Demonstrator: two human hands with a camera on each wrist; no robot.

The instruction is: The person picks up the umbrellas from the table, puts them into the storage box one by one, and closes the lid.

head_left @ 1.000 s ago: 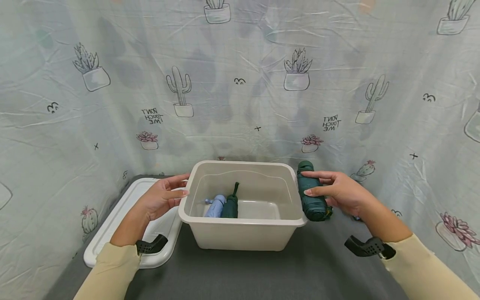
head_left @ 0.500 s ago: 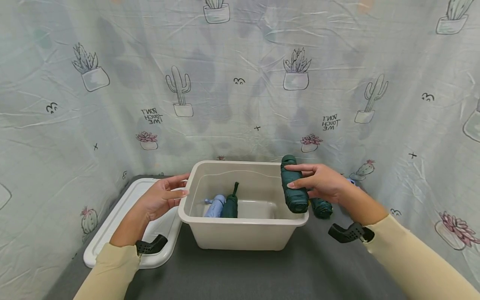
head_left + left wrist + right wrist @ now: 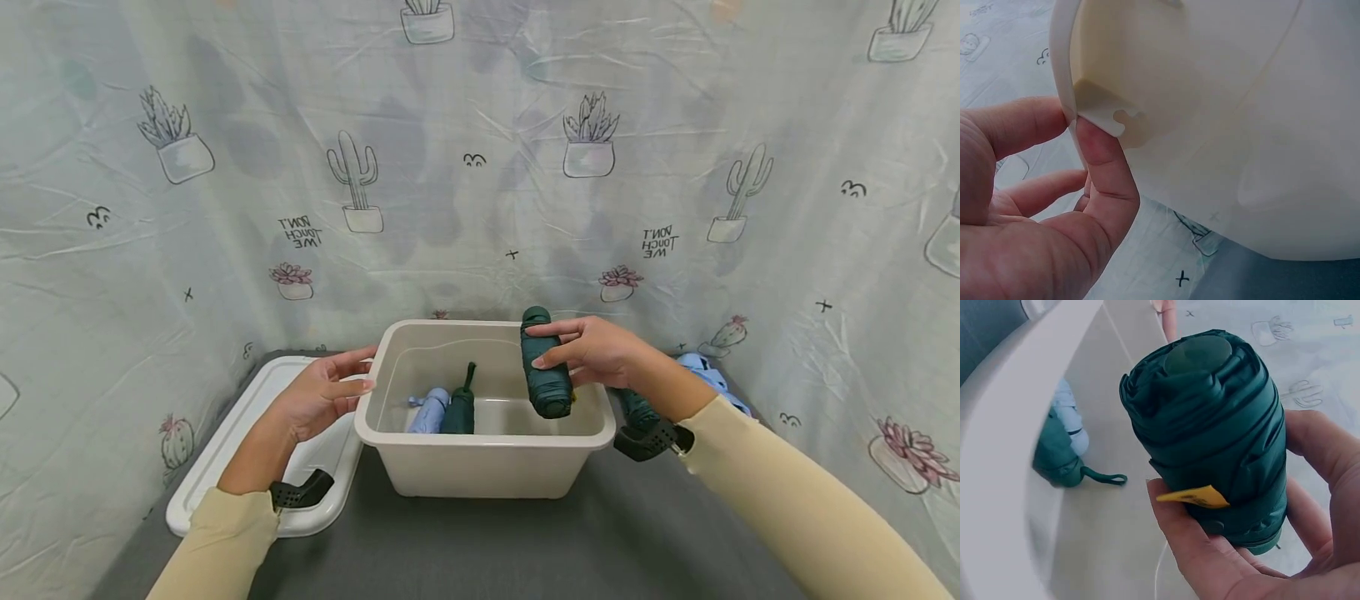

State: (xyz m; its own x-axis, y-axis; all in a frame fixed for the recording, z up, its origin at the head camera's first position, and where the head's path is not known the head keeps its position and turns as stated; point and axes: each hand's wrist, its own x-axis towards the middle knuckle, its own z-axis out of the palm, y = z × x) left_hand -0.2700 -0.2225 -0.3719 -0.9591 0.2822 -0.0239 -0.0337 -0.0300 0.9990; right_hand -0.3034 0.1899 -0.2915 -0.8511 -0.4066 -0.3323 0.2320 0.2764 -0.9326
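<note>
Beige plastic bin (image 3: 480,467) holds a light-blue folded umbrella (image 3: 429,412) and a dark-green one (image 3: 460,407). Right hand (image 3: 600,354) fingers wrap another dark-green folded umbrella (image 3: 545,377) over the bin; left hand (image 3: 318,398) fingers pinch its left rim.

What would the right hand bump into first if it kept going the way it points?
Probably nothing at first: the right hand, holding the green umbrella, points left across the open bin. Beyond lies the bin's left wall; depth is unclear.

A folded dark green umbrella (image 3: 545,372), rolled tight with a yellow tag, hangs above the beige plastic bin (image 3: 483,454), toward its three o'clock side, lengthwise twelve-to-six.
</note>
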